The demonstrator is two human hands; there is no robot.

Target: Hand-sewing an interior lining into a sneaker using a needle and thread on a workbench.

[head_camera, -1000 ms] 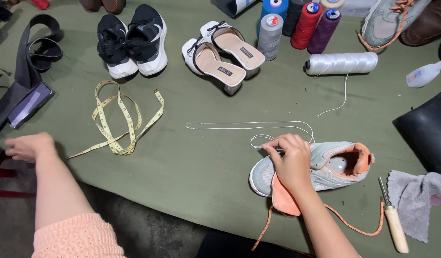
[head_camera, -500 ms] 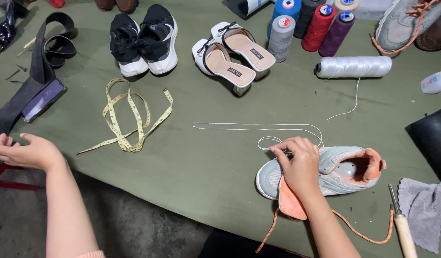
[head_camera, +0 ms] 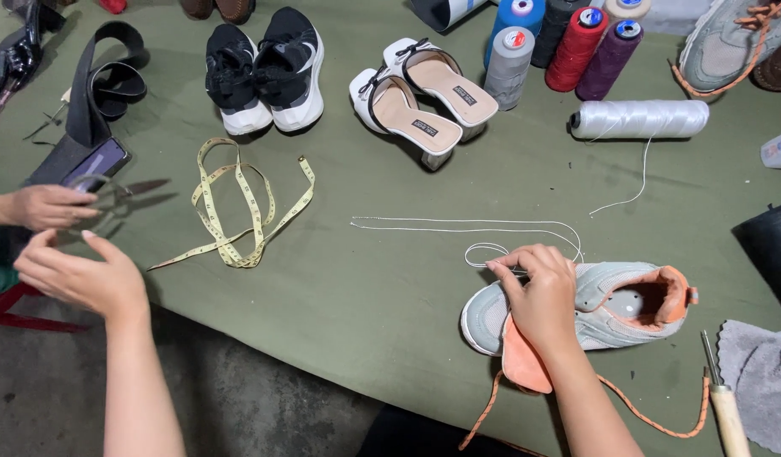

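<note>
My right hand [head_camera: 538, 296] lies over the toe of a grey sneaker with an orange lining [head_camera: 615, 300], gripping it, fingertips at a loop of white thread [head_camera: 483, 252]. The thread runs left across the green table [head_camera: 365, 288] and doubles back. An orange lace [head_camera: 653, 415] trails from the shoe. My left hand [head_camera: 85, 275] hovers open at the table's left edge. Just above it another person's hand [head_camera: 47, 206] holds out a pair of scissors [head_camera: 124, 190], blades pointing right.
A yellow measuring tape [head_camera: 238, 211] lies in coils. Black sneakers [head_camera: 267, 72], white heeled sandals [head_camera: 424, 101], several thread cones [head_camera: 568, 46] and a white spool [head_camera: 640, 118] stand at the back. An awl with a wooden handle [head_camera: 725, 406] and a grey cloth [head_camera: 758, 377] lie right.
My left hand has lifted from the table's edge and opened toward the scissors. Another person's hand with scissors has come in from the left. My right hand stays on the sneaker.
</note>
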